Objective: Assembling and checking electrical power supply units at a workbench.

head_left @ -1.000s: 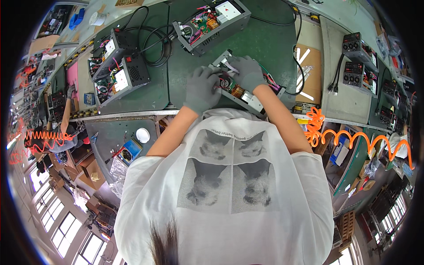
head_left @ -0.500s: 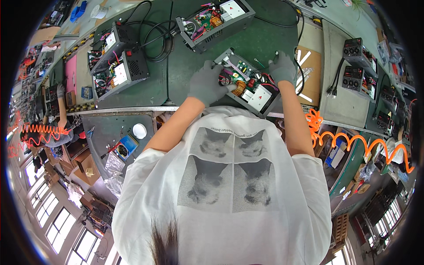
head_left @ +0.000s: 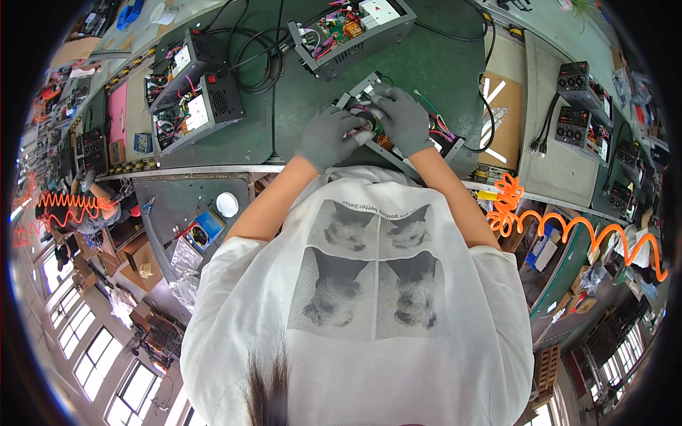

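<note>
An open-topped electronics unit (head_left: pixel 364 88) in a grey metal case lies slanted on the green bench before me. Over its left part is my left hand (head_left: pixel 330 138), gloved in grey, its thumb and fingers closed around a small dark round part (head_left: pixel 368 121) inside the case. My right hand (head_left: pixel 403 122), in a matching glove, reaches in from the right. Its fingers bend down beside that part, and their tips are hidden. Between the hands a copper-wound coil (head_left: pixel 384 142) shows. Coloured wires (head_left: pixel 440 126) stick up at the unit's right end; the right hand covers much of the board.
Another open unit (head_left: pixel 352 39) stands farther back, and two more open units (head_left: pixel 206 113) stand at the left beside coiled black cable (head_left: pixel 259 67). Black units (head_left: pixel 574 124) sit at the right. An orange coiled hose (head_left: pixel 554 219) hangs at the bench's near right. Another person's arm (head_left: pixel 99 190) shows far left.
My right hand has moved left from the unit's far right edge to its middle, now close to my left hand. The left hand stays at the unit's left part.
</note>
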`<control>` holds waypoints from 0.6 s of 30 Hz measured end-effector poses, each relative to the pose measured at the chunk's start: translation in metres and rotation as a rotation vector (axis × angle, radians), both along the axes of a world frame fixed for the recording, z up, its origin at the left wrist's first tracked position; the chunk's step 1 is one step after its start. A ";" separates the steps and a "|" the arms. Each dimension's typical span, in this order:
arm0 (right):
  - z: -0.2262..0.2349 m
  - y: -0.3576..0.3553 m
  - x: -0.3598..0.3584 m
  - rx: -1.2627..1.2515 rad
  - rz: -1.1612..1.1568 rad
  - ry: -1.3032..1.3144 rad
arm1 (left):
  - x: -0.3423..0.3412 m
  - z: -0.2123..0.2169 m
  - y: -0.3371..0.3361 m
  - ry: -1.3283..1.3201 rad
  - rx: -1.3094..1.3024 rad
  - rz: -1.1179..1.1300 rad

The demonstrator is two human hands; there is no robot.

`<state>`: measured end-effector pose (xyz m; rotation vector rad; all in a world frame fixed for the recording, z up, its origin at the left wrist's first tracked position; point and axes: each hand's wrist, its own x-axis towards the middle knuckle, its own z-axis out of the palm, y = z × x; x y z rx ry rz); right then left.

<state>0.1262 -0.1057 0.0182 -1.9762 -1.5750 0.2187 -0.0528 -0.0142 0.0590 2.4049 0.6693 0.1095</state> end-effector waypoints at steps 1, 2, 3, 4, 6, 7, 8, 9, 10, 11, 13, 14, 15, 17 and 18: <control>-0.003 0.002 -0.001 0.000 0.005 0.000 | 0.000 -0.005 -0.001 0.000 0.000 0.005; -0.007 0.003 -0.002 -0.023 0.042 -0.026 | 0.002 -0.013 -0.001 -0.023 0.010 0.099; -0.010 0.003 -0.002 -0.046 0.078 -0.052 | 0.004 -0.020 -0.002 -0.046 0.019 0.192; -0.016 0.003 -0.002 -0.049 0.080 -0.053 | 0.011 -0.018 -0.004 -0.047 0.016 0.193; -0.023 0.001 -0.003 -0.065 0.019 0.021 | 0.025 -0.007 -0.007 0.230 0.005 0.368; -0.020 0.001 -0.003 -0.067 0.020 0.019 | 0.027 -0.007 -0.006 0.228 0.002 0.369; -0.018 0.001 -0.002 -0.074 0.021 0.005 | 0.028 -0.007 -0.005 0.207 -0.034 0.412; -0.016 0.000 -0.002 -0.081 0.022 -0.009 | 0.029 -0.007 -0.004 0.186 -0.070 0.454; -0.014 0.001 -0.001 -0.082 0.019 -0.009 | 0.029 -0.006 -0.003 0.186 -0.070 0.452; -0.012 0.001 -0.001 -0.110 0.049 -0.014 | 0.028 -0.004 -0.001 0.216 -0.072 0.400; -0.012 -0.001 -0.003 -0.139 0.076 -0.017 | 0.026 -0.005 0.000 0.248 -0.072 0.346; -0.014 -0.004 -0.007 -0.145 0.060 0.031 | 0.026 -0.007 0.000 0.257 -0.080 0.375; -0.016 -0.005 -0.011 -0.151 0.044 0.080 | 0.026 -0.008 0.000 0.267 -0.089 0.405; -0.021 -0.006 -0.015 -0.144 0.027 0.085 | 0.031 -0.006 0.001 0.298 -0.103 0.415; -0.023 -0.007 -0.016 -0.135 0.011 0.090 | 0.033 -0.005 0.002 0.328 -0.117 0.426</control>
